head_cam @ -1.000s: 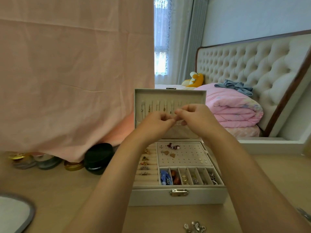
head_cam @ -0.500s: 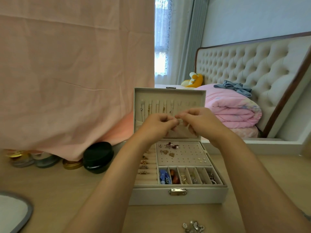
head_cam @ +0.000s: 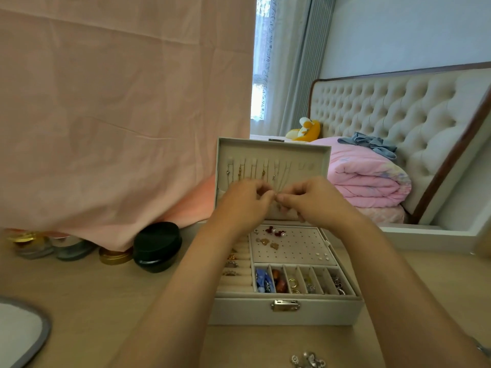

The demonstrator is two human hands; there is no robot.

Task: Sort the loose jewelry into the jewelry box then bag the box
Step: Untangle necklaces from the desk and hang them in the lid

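The white jewelry box (head_cam: 285,312) stands open on the wooden table, its lid (head_cam: 273,155) upright with several thin necklaces hanging inside. My left hand (head_cam: 245,201) and my right hand (head_cam: 309,199) meet in front of the lid, fingertips together, pinching a thin necklace chain (head_cam: 276,194) between them. Below them the tray holds earrings on a perforated pad, rings in rolls at the left and small pieces in slim compartments. A small heap of loose silver jewelry (head_cam: 308,359) lies on the table at the near edge.
A pink cloth (head_cam: 119,115) hangs at the left, over a black round jar (head_cam: 157,247) and several small gold-lidded and grey jars. A grey-rimmed white pad (head_cam: 18,335) lies at bottom left. A bed with pink quilt (head_cam: 366,176) stands beyond the table.
Both hands have sunk slightly in front of the lid while staying together on the chain. The view has shifted a little.
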